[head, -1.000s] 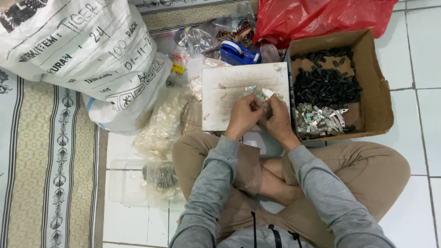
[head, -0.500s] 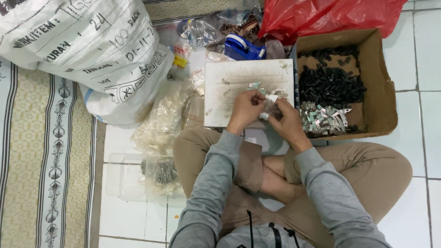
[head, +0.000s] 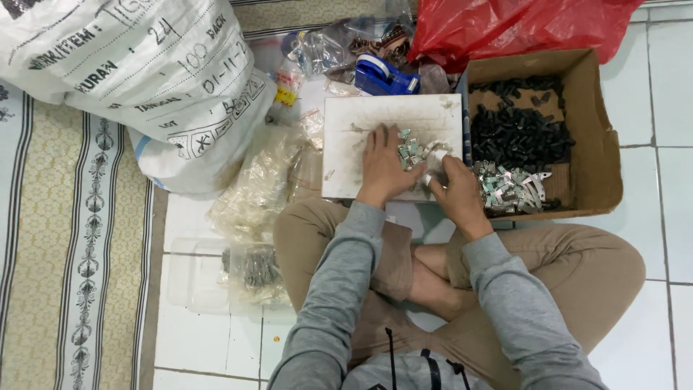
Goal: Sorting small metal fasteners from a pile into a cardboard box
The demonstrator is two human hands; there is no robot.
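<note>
A person sits cross-legged on the white tiled floor (head: pixel 671 94), in tan trousers and a grey hooded top, working over a scuffed white board (head: pixel 375 137) that rests against the knees. The left hand (head: pixel 382 170) lies palm-down on the board, fingers spread and flat, its fingertips touching a small pile of silvery metal clips (head: pixel 413 150) near the board's right edge. The right hand (head: pixel 455 191) sits just beside the left at the board's lower right corner, fingers curled together and pinched on a small white piece (head: pixel 437 156); what the piece is cannot be told at this size.

Just right of the board stands an open cardboard box (head: pixel 603 152). Its far part holds a heap of small black plastic parts (head: pixel 516 130), and its near part holds a heap of silvery metal clips (head: pixel 509 189) like those on the board. A red plastic bag (head: pixel 520 25) lies behind the box. A blue tape dispenser (head: pixel 382 76) stands just beyond the board's far edge. To the left, clear plastic bags (head: pixel 260 188) are heaped on the floor, and a large white woven sack (head: pixel 144 79) with dark printing rests partly on a patterned mat (head: pixel 65 253).
</note>
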